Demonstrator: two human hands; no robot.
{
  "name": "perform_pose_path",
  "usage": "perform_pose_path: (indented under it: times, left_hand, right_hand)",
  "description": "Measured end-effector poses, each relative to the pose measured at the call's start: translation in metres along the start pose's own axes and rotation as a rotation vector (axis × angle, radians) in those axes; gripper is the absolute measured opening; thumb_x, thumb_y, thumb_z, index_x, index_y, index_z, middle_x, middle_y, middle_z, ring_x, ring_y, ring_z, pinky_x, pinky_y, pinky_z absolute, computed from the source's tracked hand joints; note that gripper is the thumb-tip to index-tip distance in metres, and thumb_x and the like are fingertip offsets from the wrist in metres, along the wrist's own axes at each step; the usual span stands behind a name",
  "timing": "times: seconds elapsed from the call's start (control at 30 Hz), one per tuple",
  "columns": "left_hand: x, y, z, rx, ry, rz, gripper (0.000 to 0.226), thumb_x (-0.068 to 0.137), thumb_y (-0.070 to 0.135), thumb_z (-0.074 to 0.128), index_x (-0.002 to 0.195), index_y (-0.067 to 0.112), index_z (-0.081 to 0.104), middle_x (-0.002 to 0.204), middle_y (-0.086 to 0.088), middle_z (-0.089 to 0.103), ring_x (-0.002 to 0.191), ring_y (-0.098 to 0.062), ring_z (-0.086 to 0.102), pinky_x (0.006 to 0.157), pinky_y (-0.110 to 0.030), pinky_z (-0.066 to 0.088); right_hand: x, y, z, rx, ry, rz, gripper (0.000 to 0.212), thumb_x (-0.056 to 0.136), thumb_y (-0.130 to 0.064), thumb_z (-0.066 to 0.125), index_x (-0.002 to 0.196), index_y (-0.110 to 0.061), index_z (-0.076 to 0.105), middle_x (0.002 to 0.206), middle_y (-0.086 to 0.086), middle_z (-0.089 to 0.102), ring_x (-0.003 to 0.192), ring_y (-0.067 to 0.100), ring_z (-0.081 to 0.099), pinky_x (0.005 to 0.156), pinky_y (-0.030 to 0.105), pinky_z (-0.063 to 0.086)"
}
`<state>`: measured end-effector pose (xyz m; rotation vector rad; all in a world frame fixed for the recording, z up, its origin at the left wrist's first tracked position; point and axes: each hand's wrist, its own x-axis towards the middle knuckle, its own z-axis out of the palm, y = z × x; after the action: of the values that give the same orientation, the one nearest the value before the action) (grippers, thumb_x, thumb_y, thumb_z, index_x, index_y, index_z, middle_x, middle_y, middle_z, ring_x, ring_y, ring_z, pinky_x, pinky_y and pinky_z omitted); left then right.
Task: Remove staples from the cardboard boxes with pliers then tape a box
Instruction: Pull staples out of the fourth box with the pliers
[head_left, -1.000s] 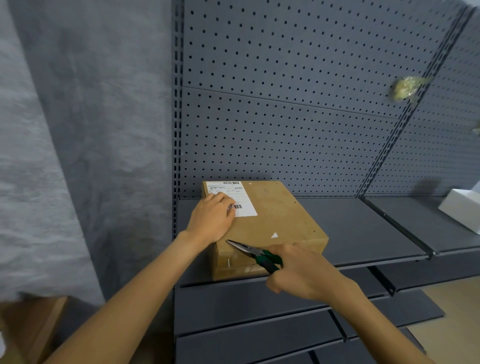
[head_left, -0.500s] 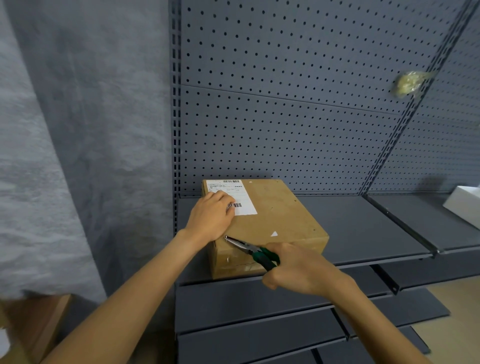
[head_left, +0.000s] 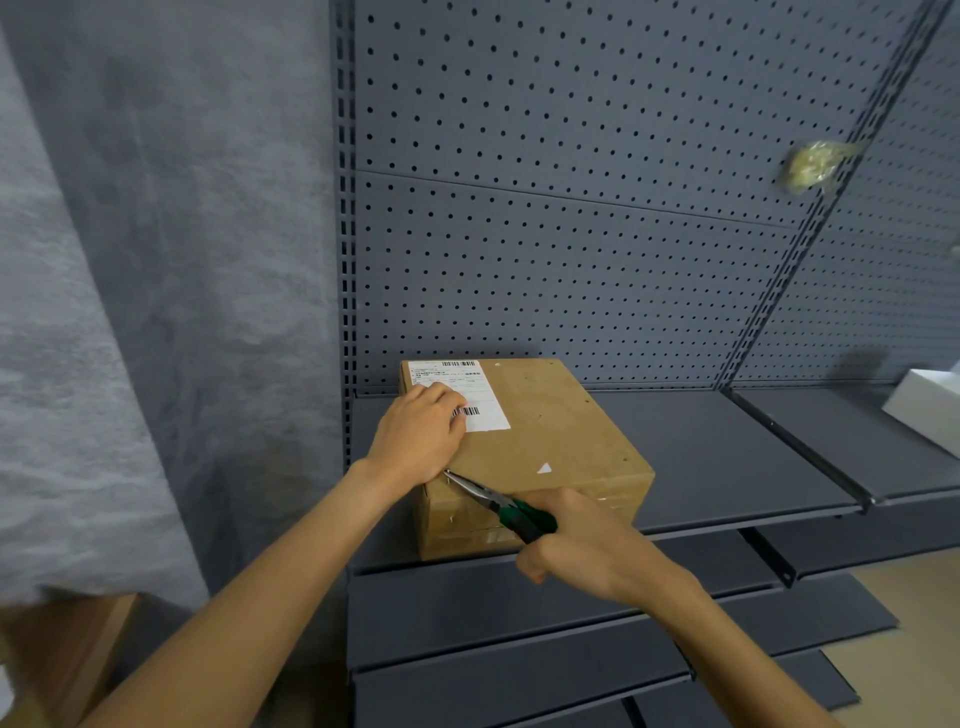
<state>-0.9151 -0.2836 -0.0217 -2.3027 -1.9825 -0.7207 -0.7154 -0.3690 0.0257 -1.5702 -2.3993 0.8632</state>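
A brown cardboard box (head_left: 550, 441) with a white shipping label (head_left: 467, 384) sits on the dark grey metal shelf (head_left: 727, 447). My left hand (head_left: 418, 439) lies flat on the box's top near its front left corner, partly over the label. My right hand (head_left: 587, 551) grips green-handled long-nose pliers (head_left: 498, 501). The pliers' tips touch the box's upper front edge just below my left hand. A small staple (head_left: 453, 517) shows on the box's front face.
A grey pegboard (head_left: 571, 208) backs the shelving. A white box (head_left: 924, 410) lies on the shelf at far right. Lower shelves (head_left: 519, 613) jut out below. Another cardboard box (head_left: 67, 660) sits at the lower left. A crumpled clear wrap (head_left: 813, 163) hangs on the pegboard.
My right hand has lifted the pliers' tips from the box's front face up and left to the top front edge. My left hand has stayed on the box.
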Motion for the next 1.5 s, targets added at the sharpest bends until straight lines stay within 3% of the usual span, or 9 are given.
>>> perform_pose_path:
  times: [0.23,0.53,0.77,0.9,1.07,1.3,1.5]
  left_hand:
    - [-0.001,0.004,-0.002,0.015,0.010,0.030,0.033,0.099,0.029,0.035,0.124,0.016,0.053,0.125,0.003,0.053,0.113,-0.018,0.044,0.095,-0.032,0.037]
    - [0.005,0.002,-0.013,0.147,-0.058,0.052,0.031,0.096,0.029,0.035,0.120,0.017,0.051,0.119,0.003,0.052,0.111,-0.017,0.046,0.089,-0.032,0.039]
    - [0.016,0.026,-0.018,0.256,0.032,0.135,0.029,0.091,0.017,0.046,0.118,0.008,0.054,0.119,-0.006,0.055,0.110,-0.024,0.049,0.088,-0.034,0.040]
    - [0.028,0.063,-0.015,0.239,0.102,0.216,0.026,0.091,0.016,0.046,0.115,0.009,0.054,0.115,-0.005,0.056,0.106,-0.023,0.050,0.088,-0.034,0.040]
    - [0.052,0.116,-0.001,0.229,0.148,0.334,0.026,0.089,0.016,0.050,0.113,0.010,0.058,0.113,-0.005,0.059,0.105,-0.024,0.053,0.086,-0.036,0.043]
    - [0.093,0.218,0.040,0.224,0.183,0.523,0.016,0.076,0.017,0.070,0.089,0.009,0.064,0.087,-0.003,0.064,0.080,-0.023,0.060,0.066,-0.035,0.049]
    - [0.131,0.342,0.073,0.120,0.237,0.686,0.017,0.082,0.019,0.064,0.097,0.011,0.064,0.093,-0.001,0.063,0.086,-0.021,0.059,0.072,-0.034,0.049]
  right_hand:
    - [0.015,-0.004,-0.022,0.113,0.216,0.013,0.023,0.054,-0.027,0.060,0.067,-0.015,0.045,0.059,-0.003,0.044,0.054,0.017,0.037,0.052,0.030,0.030]
    - [0.017,0.004,-0.033,-0.075,0.347,0.026,0.020,0.073,-0.023,0.065,0.073,-0.018,0.045,0.065,0.001,0.051,0.060,0.021,0.044,0.056,0.031,0.038]
    - [0.012,0.036,-0.043,-0.269,0.495,0.071,0.018,0.074,-0.019,0.058,0.084,-0.015,0.044,0.065,-0.002,0.048,0.062,0.028,0.048,0.046,0.027,0.027]
    - [0.005,0.063,-0.055,-0.361,0.569,0.137,0.023,0.077,-0.021,0.057,0.084,-0.018,0.036,0.070,-0.002,0.047,0.062,0.029,0.044,0.046,0.029,0.024]
    - [-0.012,0.108,-0.081,-0.424,0.644,0.240,0.025,0.078,-0.028,0.058,0.088,-0.017,0.037,0.092,0.002,0.059,0.075,0.034,0.058,0.054,0.031,0.031]
    - [-0.069,0.192,-0.133,-0.472,0.727,0.407,0.023,0.075,-0.026,0.056,0.083,-0.016,0.037,0.078,0.000,0.050,0.061,0.028,0.047,0.049,0.030,0.028]
    - [-0.132,0.268,-0.195,-0.475,0.838,0.527,0.023,0.074,-0.026,0.057,0.086,-0.015,0.041,0.084,0.003,0.055,0.071,0.033,0.054,0.055,0.032,0.035]
